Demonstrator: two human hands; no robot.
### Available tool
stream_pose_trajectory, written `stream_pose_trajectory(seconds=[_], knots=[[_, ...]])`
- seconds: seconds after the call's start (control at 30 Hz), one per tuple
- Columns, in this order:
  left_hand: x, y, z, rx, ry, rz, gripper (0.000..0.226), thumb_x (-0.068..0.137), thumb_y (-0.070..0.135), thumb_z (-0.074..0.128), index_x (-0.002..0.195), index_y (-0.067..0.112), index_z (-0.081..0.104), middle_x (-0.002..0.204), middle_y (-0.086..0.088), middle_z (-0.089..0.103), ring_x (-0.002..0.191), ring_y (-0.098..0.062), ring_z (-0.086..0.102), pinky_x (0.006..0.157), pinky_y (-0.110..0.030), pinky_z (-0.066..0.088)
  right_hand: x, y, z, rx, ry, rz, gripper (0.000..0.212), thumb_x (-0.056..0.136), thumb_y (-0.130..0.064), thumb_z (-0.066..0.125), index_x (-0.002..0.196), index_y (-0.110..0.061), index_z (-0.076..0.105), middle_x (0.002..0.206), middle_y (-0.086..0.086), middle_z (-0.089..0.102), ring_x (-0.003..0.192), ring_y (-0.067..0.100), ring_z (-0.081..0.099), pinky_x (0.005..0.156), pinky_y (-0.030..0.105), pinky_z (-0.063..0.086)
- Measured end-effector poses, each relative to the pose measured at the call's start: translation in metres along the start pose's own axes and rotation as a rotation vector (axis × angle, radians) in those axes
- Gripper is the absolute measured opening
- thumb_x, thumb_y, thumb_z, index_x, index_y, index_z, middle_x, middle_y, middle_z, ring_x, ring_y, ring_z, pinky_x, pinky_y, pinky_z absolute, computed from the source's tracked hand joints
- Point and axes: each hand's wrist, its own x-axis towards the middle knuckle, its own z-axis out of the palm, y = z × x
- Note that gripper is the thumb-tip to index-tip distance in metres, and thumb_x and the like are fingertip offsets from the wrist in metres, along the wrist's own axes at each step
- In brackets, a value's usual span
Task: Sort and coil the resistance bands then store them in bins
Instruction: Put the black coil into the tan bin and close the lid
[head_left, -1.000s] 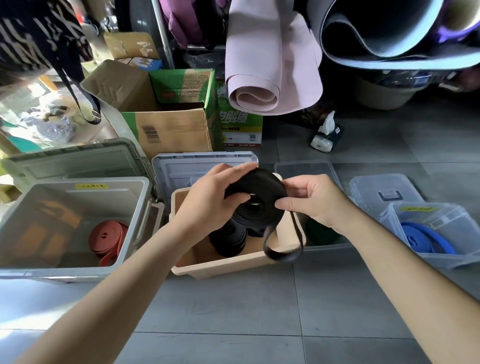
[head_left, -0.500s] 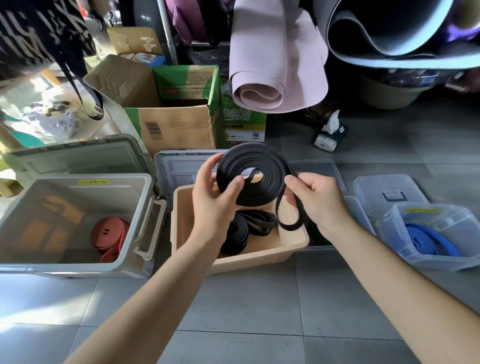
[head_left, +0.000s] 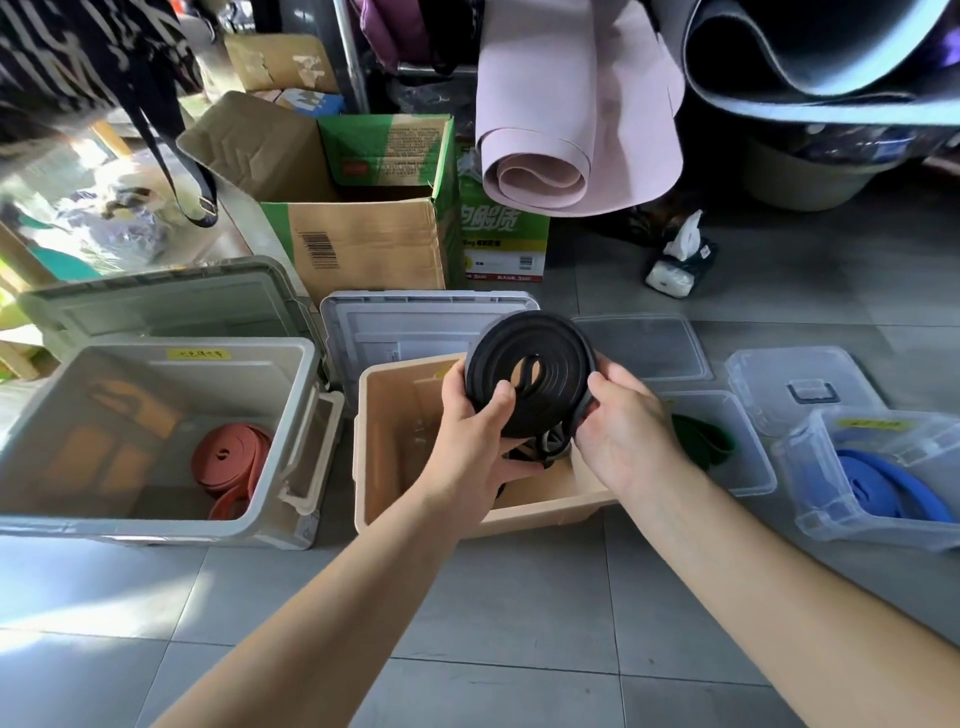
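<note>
A black resistance band (head_left: 540, 364) wound into a flat coil stands on edge above the beige bin (head_left: 395, 467). My left hand (head_left: 478, 441) grips its lower left side, thumb across the coil's face. My right hand (head_left: 623, 431) pinches the coil's right edge where the loose end lies. More black band (head_left: 545, 447) lies in the beige bin beneath, mostly hidden by my hands. Red bands (head_left: 228, 462) sit in the grey bin (head_left: 156, 525), a green band (head_left: 701, 441) in a clear bin, blue bands (head_left: 883, 488) in the far-right clear bin (head_left: 810, 467).
Bin lids (head_left: 415, 322) lie behind the bins. An open cardboard box (head_left: 363, 244) and a green carton stand further back. A rolled pink mat (head_left: 550, 156) hangs above. A tissue pack (head_left: 680, 260) sits on the grey tiled floor (head_left: 519, 623).
The hanging loose end has been wound onto the coil, which is now tighter and flatter. Both hands have lowered it slightly toward the beige bin.
</note>
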Motion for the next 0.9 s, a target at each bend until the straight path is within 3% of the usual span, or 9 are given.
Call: stream_pose_trajectory(seconds=[0.17, 0.23, 0.37, 0.47, 0.67, 0.73, 0.77, 0.83, 0.9], knots=[[0.008, -0.005, -0.015, -0.070, -0.046, -0.012, 0.060, 0.092, -0.006, 0.048, 0.126, 0.043, 0.037, 0.130, -0.006, 0.049, 0.108, -0.035, 0.061, 0.069, -0.051, 0.055, 0.005, 0.007, -0.001, 0.011, -0.061, 0.047, 0.030, 0.100, -0.001, 0.034, 0.116, -0.008, 0.058, 0.123, 0.020, 0.060, 0.115, 0.030, 0.058, 0.097, 0.044, 0.048], [0.020, 0.006, -0.025, -0.041, -0.066, -0.016, 0.062, 0.091, -0.008, 0.048, 0.119, 0.048, 0.041, 0.129, -0.006, 0.051, 0.102, -0.035, 0.065, 0.068, -0.053, 0.055, 0.014, 0.009, 0.002, -0.039, -0.097, 0.060, 0.030, 0.099, 0.001, 0.036, 0.122, -0.003, 0.055, 0.124, 0.021, 0.059, 0.115, 0.032, 0.058, 0.095, 0.044, 0.049], [0.063, 0.040, -0.055, 0.058, -0.090, -0.062, 0.066, 0.090, -0.008, 0.047, 0.123, 0.048, 0.038, 0.130, -0.007, 0.052, 0.092, -0.041, 0.067, 0.065, -0.056, 0.055, 0.052, 0.009, 0.023, -0.307, -0.204, 0.063, 0.027, 0.097, 0.005, 0.036, 0.110, -0.005, 0.058, 0.111, 0.018, 0.061, 0.091, 0.026, 0.060, 0.081, 0.039, 0.051], [0.089, 0.030, -0.077, 0.024, 0.015, -0.187, 0.069, 0.090, -0.010, 0.046, 0.132, 0.043, 0.032, 0.127, -0.009, 0.050, 0.094, -0.045, 0.065, 0.066, -0.061, 0.053, 0.089, 0.034, 0.026, -0.447, -0.181, 0.126, 0.028, 0.098, 0.002, 0.037, 0.117, -0.006, 0.055, 0.105, 0.014, 0.061, 0.090, 0.026, 0.057, 0.084, 0.042, 0.049], [0.121, -0.046, -0.108, -0.066, 0.257, -0.438, 0.063, 0.089, -0.013, 0.043, 0.129, 0.035, 0.036, 0.120, -0.010, 0.043, 0.090, -0.042, 0.053, 0.064, -0.061, 0.047, 0.153, 0.109, -0.018, -0.818, 0.032, 0.333, 0.021, 0.098, -0.012, 0.047, 0.114, -0.020, 0.059, 0.116, 0.005, 0.060, 0.100, 0.020, 0.055, 0.075, 0.028, 0.044], [0.129, -0.063, -0.115, -0.056, 0.300, -0.496, 0.055, 0.089, -0.013, 0.043, 0.126, 0.027, 0.038, 0.120, -0.012, 0.044, 0.091, -0.041, 0.053, 0.067, -0.062, 0.047, 0.168, 0.119, -0.029, -0.956, 0.059, 0.380, 0.029, 0.096, -0.011, 0.049, 0.122, -0.019, 0.058, 0.107, 0.007, 0.059, 0.083, 0.019, 0.054, 0.062, 0.025, 0.039], [0.131, -0.071, -0.119, -0.056, 0.304, -0.533, 0.048, 0.090, -0.012, 0.045, 0.126, 0.019, 0.040, 0.121, -0.015, 0.047, 0.092, -0.040, 0.053, 0.072, -0.063, 0.047, 0.172, 0.124, -0.033, -1.006, 0.067, 0.399, 0.026, 0.094, -0.009, 0.049, 0.116, -0.016, 0.061, 0.094, 0.008, 0.056, 0.069, 0.017, 0.047, 0.055, 0.023, 0.031], [0.133, -0.083, -0.127, -0.036, 0.293, -0.600, 0.041, 0.091, -0.007, 0.050, 0.129, 0.007, 0.043, 0.117, -0.019, 0.054, 0.092, -0.038, 0.057, 0.074, -0.060, 0.049, 0.176, 0.131, -0.040, -1.096, 0.092, 0.416, 0.015, 0.091, -0.003, 0.050, 0.096, -0.007, 0.063, 0.079, 0.009, 0.046, 0.062, 0.018, 0.037, 0.051, 0.025, 0.025], [0.134, -0.087, -0.128, 0.178, 0.284, -0.623, 0.047, 0.092, 0.004, 0.055, 0.134, 0.013, 0.036, 0.111, -0.014, 0.058, 0.091, -0.034, 0.062, 0.064, -0.050, 0.054, 0.176, 0.136, -0.048, -1.204, 0.070, 0.388, 0.026, 0.089, 0.002, 0.049, 0.070, -0.017, 0.054, 0.072, 0.007, 0.040, 0.060, 0.018, 0.035, 0.050, 0.026, 0.024]])
